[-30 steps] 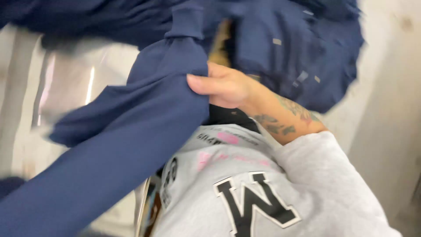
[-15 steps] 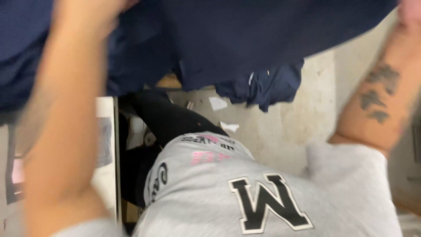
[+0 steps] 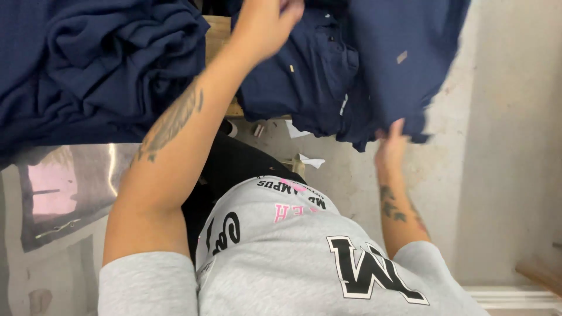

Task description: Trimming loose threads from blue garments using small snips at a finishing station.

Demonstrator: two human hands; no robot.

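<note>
Navy garment [image 3: 374, 64] hangs off the front edge of the wooden tabletop [image 3: 218, 35], bunched at the top and drooping loose toward the concrete floor [image 3: 497, 175]. The left hand [image 3: 266, 23] has its fingers curled and pressed together around a fold near the garment's upper part, close to what looks like a collar or placket; the fingertips are partly cut off by the frame, so how much cloth they pinch cannot be told. The right hand [image 3: 391, 146] reaches up under the hanging hem, fingers held close and touching the lower edge, though blur hides whether they actually clamp it.

By its deep, soft folds the cloth looks like a limp knit: light, not slippery, not fragile, and with no stiffness of its own, so it will sag wherever it is unsupported. Good places to hold it would be the seams, the collar area and the hem corners, where the cloth is doubled and will not stretch.

A heap of similar navy cloth [image 3: 88, 64] lies on the tabletop's left part, and a shiny metal sheet [image 3: 64, 193] sits below that edge.
</note>
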